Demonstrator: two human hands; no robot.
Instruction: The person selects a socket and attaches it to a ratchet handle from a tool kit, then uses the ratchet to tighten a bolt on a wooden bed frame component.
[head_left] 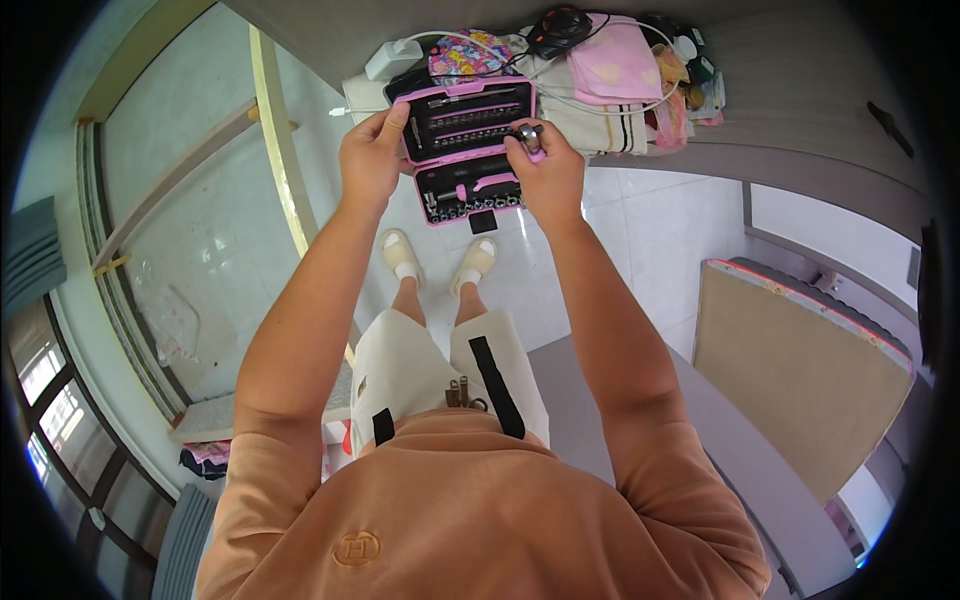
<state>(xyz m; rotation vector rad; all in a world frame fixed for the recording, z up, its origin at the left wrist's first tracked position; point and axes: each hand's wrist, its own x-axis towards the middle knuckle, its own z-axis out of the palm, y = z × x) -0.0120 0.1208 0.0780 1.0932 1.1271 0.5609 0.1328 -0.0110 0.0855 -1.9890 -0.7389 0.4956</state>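
Tool case: pink-and-black plastic case with a hinged lid point(464, 158), open flat, held out in front of you; its far half overlaps the cream cloth with dark stripes point(600, 128), its near half is seen against the white tiled floor point(650, 215). Whether the cloth bears its weight, cannot tell.
Case axis: hinge line runs left to right, right end tipped slightly away from you; the halves open away from and toward you. The black latch flap point(483, 221) points at you.
Left hand: your left hand point(370, 163) grips the case's left edge, thumb along the rim; the other fingers are mostly hidden.
Right hand: your right hand point(552, 172) is closed around a small silver-headed tool with a pink part point(530, 133), over the case's right side.
Tool axis: silver head points away from you, pink part nearer; the fingers cover the rest, so full length cannot be told.
Far half: rows of small dark bits point(470, 134), parallel to the hinge.
Near half: pink curved handle point(495, 182), lying roughly left-right; row of silver sockets point(470, 211) along your side.
Counter: behind the case, the grey counter point(790, 160) carries the cloth, a pink folded fabric point(612, 62) and a white power adapter point(393, 60).
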